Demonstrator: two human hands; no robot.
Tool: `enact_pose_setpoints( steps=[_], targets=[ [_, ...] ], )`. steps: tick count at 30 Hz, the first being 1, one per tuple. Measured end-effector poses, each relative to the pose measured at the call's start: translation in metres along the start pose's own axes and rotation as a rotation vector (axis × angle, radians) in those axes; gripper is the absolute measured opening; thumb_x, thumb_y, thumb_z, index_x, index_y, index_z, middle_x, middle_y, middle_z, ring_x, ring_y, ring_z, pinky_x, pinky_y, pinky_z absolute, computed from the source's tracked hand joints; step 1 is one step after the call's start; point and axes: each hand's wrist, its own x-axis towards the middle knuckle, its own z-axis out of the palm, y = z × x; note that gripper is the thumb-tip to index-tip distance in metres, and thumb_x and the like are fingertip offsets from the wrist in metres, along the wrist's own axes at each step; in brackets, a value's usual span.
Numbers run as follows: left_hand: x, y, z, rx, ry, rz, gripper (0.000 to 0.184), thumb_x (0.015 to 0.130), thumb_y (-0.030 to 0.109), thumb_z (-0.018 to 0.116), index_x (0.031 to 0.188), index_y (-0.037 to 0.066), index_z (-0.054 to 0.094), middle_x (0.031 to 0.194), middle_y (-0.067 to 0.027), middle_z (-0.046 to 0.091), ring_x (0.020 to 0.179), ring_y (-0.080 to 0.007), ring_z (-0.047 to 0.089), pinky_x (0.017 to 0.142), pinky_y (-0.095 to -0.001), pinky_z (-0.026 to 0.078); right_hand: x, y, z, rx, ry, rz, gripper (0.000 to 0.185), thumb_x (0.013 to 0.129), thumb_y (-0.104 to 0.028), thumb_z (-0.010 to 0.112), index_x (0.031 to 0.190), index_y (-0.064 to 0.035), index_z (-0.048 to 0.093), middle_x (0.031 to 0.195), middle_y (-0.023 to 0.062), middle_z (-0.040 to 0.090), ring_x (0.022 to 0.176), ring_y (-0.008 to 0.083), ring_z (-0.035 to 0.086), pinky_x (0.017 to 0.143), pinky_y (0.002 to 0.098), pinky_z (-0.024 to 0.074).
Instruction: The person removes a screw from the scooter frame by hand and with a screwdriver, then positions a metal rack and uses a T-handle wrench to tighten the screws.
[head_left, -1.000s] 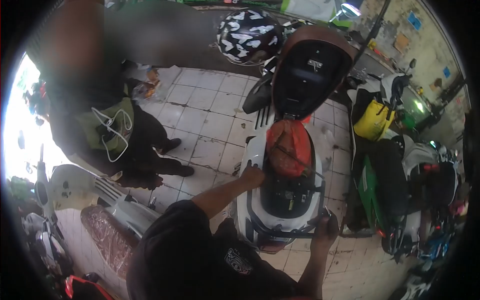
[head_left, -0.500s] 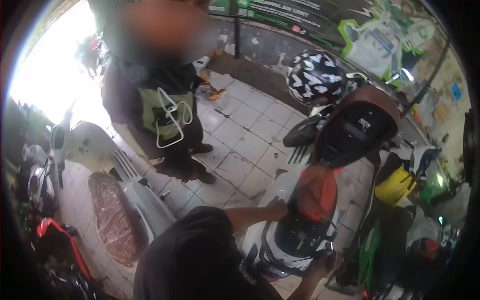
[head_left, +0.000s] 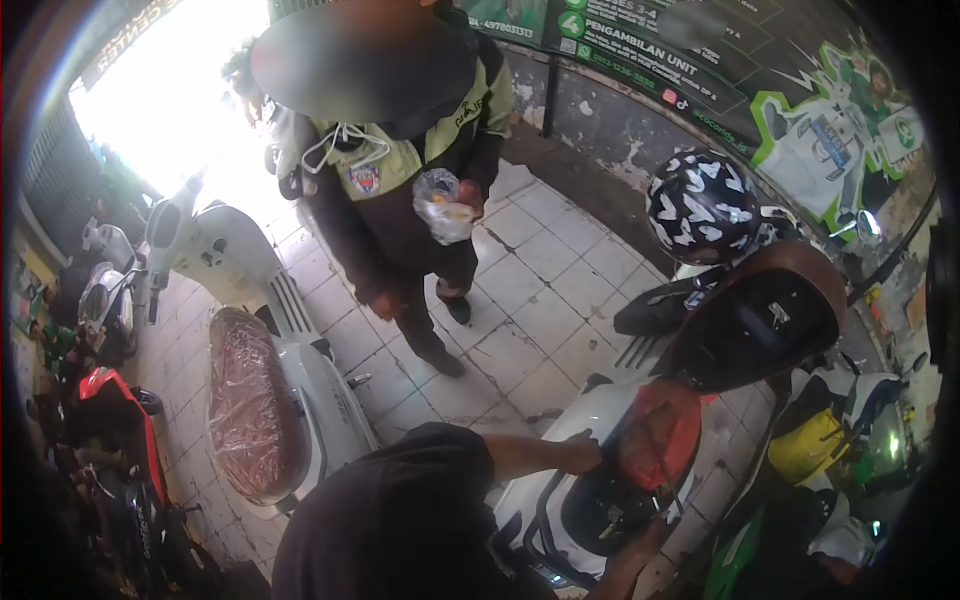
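A pale scooter (head_left: 535, 480) stands before me with its brown seat (head_left: 835, 290) tipped up. Inside the opened storage space lies a red bag or cloth (head_left: 660, 432), with a dark area (head_left: 600, 510) behind it. My left hand (head_left: 578, 453) is at the near side edge of this opening, fingers curled; what they hold, if anything, is hidden. On the opposite side, low in the view, my right hand (head_left: 650, 540) is beside the scooter's rear. Its fingers are dim and blurred, near a thin dark strip (head_left: 662, 470) by the bag.
A person in a dark and green jacket (head_left: 400, 160) stands ahead holding a clear plastic bag (head_left: 443, 207). A second scooter with a wrapped brown seat (head_left: 250, 410) stands left. A patterned black helmet (head_left: 703, 207) sits on my scooter's front. A yellow bag (head_left: 805, 445) is at right.
My view has shifted, so the scene sits lower. The other person has turned toward me, and the plastic bag in their hand has come into view. My hands stay by the storage opening.
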Motion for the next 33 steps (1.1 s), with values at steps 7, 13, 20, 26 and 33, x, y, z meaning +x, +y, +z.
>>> enact_pose_setpoints(
  steps=[7,13,20,26,33],
  targets=[
    [-0.023,0.007,0.003,-0.245,0.110,-0.201,0.024,0.079,0.021,0.066,0.098,0.009,0.073,0.114,-0.0154,0.055,0.117,-0.0306,0.046,0.094,-0.0475,0.042,0.015,-0.016,0.029,-0.492,-0.420,-0.380,0.041,0.099,-0.032,0.046,0.107,0.0056,0.062,0.101,0.0238,0.062,0.092,0.0414,0.055,0.087,0.0477,0.0411],
    [-0.034,0.020,0.035,-0.526,0.224,-0.352,0.038,0.079,0.022,0.068,0.116,0.027,0.069,0.146,-0.0138,0.035,0.129,-0.0376,0.036,0.099,-0.0535,0.040,0.063,0.069,0.042,-0.967,-0.599,-0.729,0.039,0.099,-0.030,0.047,0.105,0.0046,0.065,0.102,0.0273,0.064,0.096,0.0445,0.059,0.085,0.0471,0.0446],
    [-0.065,0.043,0.043,-0.263,0.180,-0.358,0.065,0.069,0.024,0.071,0.133,0.021,0.056,0.152,-0.0232,0.022,0.136,-0.0365,0.030,0.088,-0.0489,0.045,0.093,0.121,0.068,-1.216,-0.660,-0.695,0.040,0.100,-0.043,0.045,0.103,-0.0146,0.073,0.098,0.0184,0.071,0.082,0.0185,0.069,0.073,0.0367,0.0538],
    [-0.080,0.049,0.041,-0.338,0.177,-0.339,0.064,0.070,0.022,0.067,0.132,0.010,0.055,0.157,-0.0187,0.013,0.137,-0.0368,0.029,0.091,-0.0480,0.047,0.070,0.083,0.098,-1.176,-0.693,-0.754,0.043,0.097,-0.042,0.048,0.095,-0.0061,0.071,0.095,0.0232,0.068,0.084,0.0381,0.065,0.081,0.0475,0.0517],
    [-0.086,0.050,0.031,-0.437,0.105,-0.330,0.077,0.072,0.013,0.063,0.146,0.009,0.040,0.160,-0.0204,-0.008,0.142,-0.0429,0.023,0.095,-0.0502,0.047,0.095,0.111,0.085,-1.216,-0.685,-0.597,0.051,0.097,-0.046,0.045,0.101,-0.0033,0.072,0.100,0.0233,0.069,0.094,0.0428,0.063,0.084,0.0481,0.0489]
  ],
)
